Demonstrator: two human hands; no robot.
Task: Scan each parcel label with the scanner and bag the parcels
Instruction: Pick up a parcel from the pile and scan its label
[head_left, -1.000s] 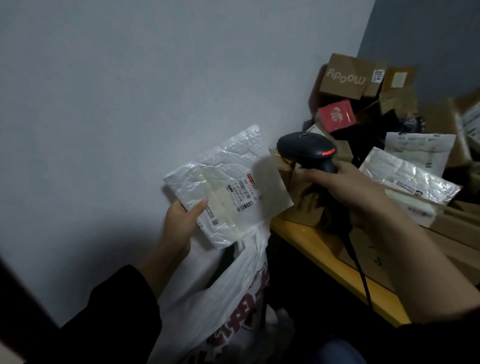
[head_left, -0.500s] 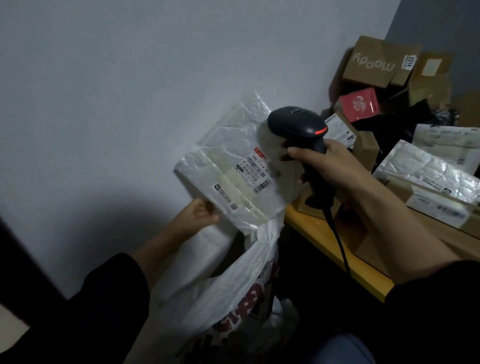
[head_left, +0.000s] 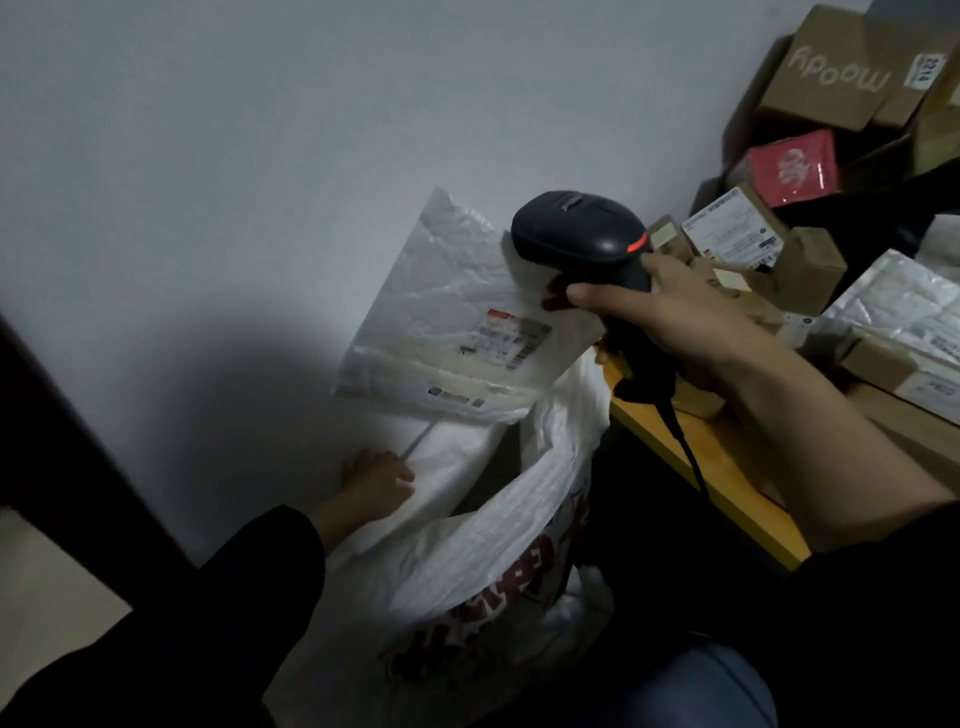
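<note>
Against the pale grey wall (head_left: 260, 156), at the end of a yellow wooden table (head_left: 727, 483), a big white woven plastic bag with red print (head_left: 498, 545) stands open. Brown cardboard boxes (head_left: 831, 67), a small red box (head_left: 789, 166) and shiny white packets (head_left: 893, 306) are piled on the table. The room is dim.

The right hand (head_left: 665, 306) grips the black plastic scanner (head_left: 576, 234), with its fingers wrapped round the handle. The scanner's head is by the top right corner of the flat white bubble parcel (head_left: 457, 332). The parcel's paper label (head_left: 509, 338) faces out but is blurred. The parcel's low edge is right at the bag's mouth.

The left hand (head_left: 376, 480) is lower, at the bag's near rim. Its fingers are curled and seem to hold the rim, though it is too dim to be sure.

Half a second ago the left hand held the parcel up by its bottom corner. Now it has let go and moved down to the bag, and the parcel is lower.
</note>
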